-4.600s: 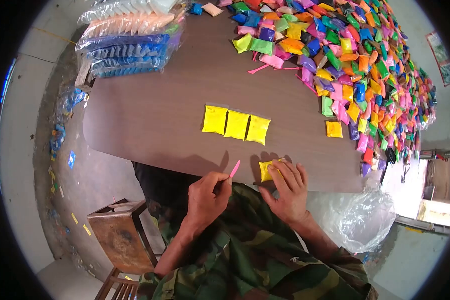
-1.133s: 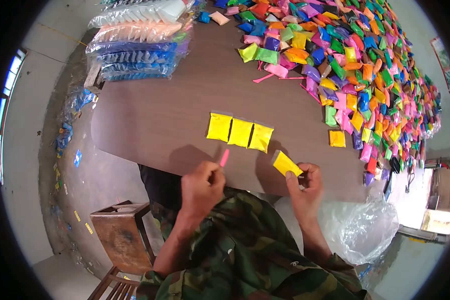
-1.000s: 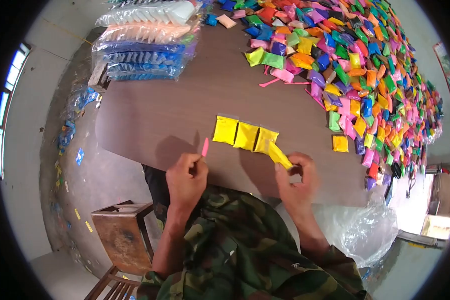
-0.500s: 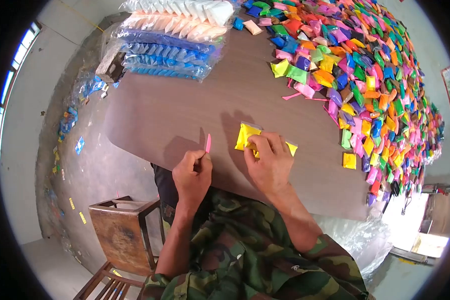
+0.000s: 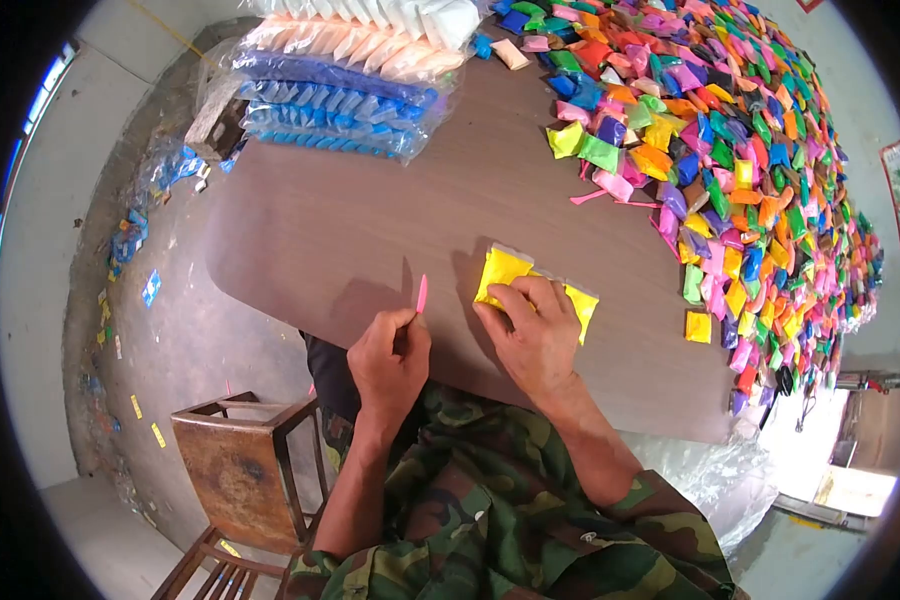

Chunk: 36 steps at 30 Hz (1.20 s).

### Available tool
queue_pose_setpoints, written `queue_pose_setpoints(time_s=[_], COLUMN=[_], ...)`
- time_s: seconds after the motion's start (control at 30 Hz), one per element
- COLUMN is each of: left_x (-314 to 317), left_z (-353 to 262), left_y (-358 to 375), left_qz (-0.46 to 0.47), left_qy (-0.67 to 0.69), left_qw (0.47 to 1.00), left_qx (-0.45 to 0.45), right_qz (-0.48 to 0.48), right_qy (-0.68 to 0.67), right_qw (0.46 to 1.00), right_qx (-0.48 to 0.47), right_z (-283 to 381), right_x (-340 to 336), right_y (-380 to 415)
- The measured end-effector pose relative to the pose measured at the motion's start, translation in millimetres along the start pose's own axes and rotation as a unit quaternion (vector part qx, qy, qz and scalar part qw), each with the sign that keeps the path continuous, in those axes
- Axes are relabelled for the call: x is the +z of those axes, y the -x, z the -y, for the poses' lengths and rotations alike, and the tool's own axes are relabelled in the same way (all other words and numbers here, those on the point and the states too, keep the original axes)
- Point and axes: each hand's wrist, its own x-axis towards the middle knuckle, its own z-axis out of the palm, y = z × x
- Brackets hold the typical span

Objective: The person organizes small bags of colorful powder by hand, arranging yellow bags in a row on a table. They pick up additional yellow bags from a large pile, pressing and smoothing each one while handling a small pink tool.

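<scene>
A thin pink stick (image 5: 422, 293) points up from the fist of my left hand (image 5: 390, 358), over the near side of the brown table (image 5: 340, 220). Yellow packets (image 5: 505, 268) lie to the right, and my right hand (image 5: 533, 330) is on them with its fingers bent and closed around their near edge. Another yellow packet (image 5: 582, 308) shows beyond the right side of that hand. The middle of the packets is hidden behind my fingers.
A large heap of colourful packets (image 5: 710, 150) covers the table's right side. Clear bags of white, peach and blue packets (image 5: 340, 100) lie at the back left. A lone yellow packet (image 5: 698, 327) sits near the heap. A wooden chair (image 5: 235, 480) stands at lower left.
My right hand has shifted slightly, and more of the yellow packet at its right now shows. My left hand still holds the pink stick, a little further right in view.
</scene>
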Motion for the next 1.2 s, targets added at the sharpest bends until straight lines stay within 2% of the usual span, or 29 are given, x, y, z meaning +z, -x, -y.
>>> queue_pose_setpoints(time_s=[0.37, 0.57, 0.67, 0.73, 0.83, 0.97, 1.07, 1.2], left_x=[1, -7, -13, -14, -3, 3, 5, 5], left_z=[3, -5, -7, -9, 7, 18, 17, 21], left_y=[2, -4, -22, -37, -50, -48, -49, -49], left_qz=[-0.003, 0.011, 0.015, 0.015, 0.04, 0.026, 0.009, 0.019], left_qy=[-0.018, -0.01, -0.026, -0.042, -0.051, -0.07, -0.062, -0.074], left_qw=[1.0, 1.0, 1.0, 0.999, 0.998, 0.997, 0.997, 0.996], left_qx=[0.015, 0.008, 0.002, 0.021, -0.006, 0.032, 0.051, 0.047], right_qz=[0.005, -0.033, -0.06, -0.071, -0.088, -0.094, -0.082, -0.08], right_qy=[-0.035, -0.078, -0.079, -0.051, -0.009, 0.04, 0.144, 0.198], right_qw=[0.999, 0.996, 0.994, 0.994, 0.992, 0.986, 0.982, 0.972], right_qx=[-0.001, 0.008, 0.051, 0.066, 0.089, 0.132, 0.089, 0.1], right_z=[-2, -7, -21, -39, -71, -112, -140, -184], right_x=[-13, -34, -43, -49, -58, -69, -82, -85], right_y=[-2, -7, -10, -16, -25, -31, -39, -60])
